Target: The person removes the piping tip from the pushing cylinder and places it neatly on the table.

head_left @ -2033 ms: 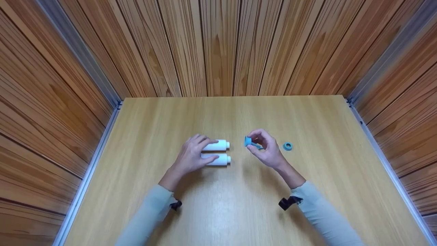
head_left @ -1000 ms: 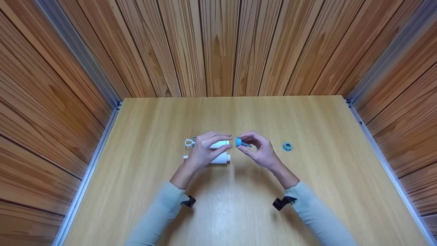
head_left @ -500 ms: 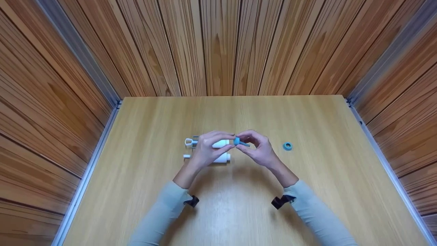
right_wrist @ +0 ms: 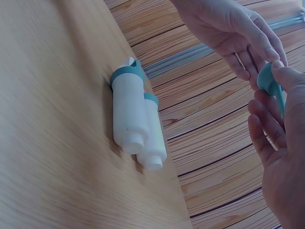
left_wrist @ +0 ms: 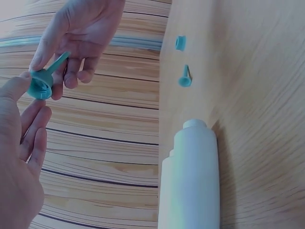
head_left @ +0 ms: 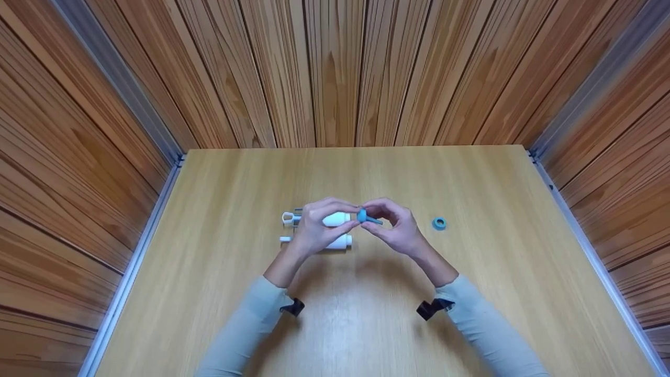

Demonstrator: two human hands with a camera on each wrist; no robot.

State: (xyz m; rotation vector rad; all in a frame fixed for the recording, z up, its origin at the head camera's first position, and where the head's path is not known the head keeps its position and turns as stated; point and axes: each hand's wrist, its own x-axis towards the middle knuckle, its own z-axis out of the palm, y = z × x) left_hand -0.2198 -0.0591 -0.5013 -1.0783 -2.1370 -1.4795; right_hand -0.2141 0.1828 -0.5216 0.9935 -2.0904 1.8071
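Observation:
A teal funnel-shaped piece with a thin stem [left_wrist: 44, 82] is held up between both hands, above the table. My left hand [head_left: 316, 225] pinches its wide cup end between thumb and fingertips. On the stem side, my right hand [head_left: 396, 225] grips the same piece with thumb and fingers. Below the left hand, two white bottles lie side by side on the table: the farther bottle [head_left: 337, 219] and the nearer bottle [head_left: 343, 242], their necks pointing right. The right wrist view shows a teal collar [right_wrist: 127, 71] at the base end of one bottle.
A teal ring [head_left: 439, 223] lies on the table [head_left: 487, 188] to the right of the hands. In the left wrist view, a second teal funnel-shaped piece [left_wrist: 185, 80] rests near the ring. Wood-panelled walls [head_left: 335, 78] enclose the back and sides.
My left hand has come off the bottles and moved right to pinch the teal piece. The right hand has brought that piece left, so the two hands now meet on it.

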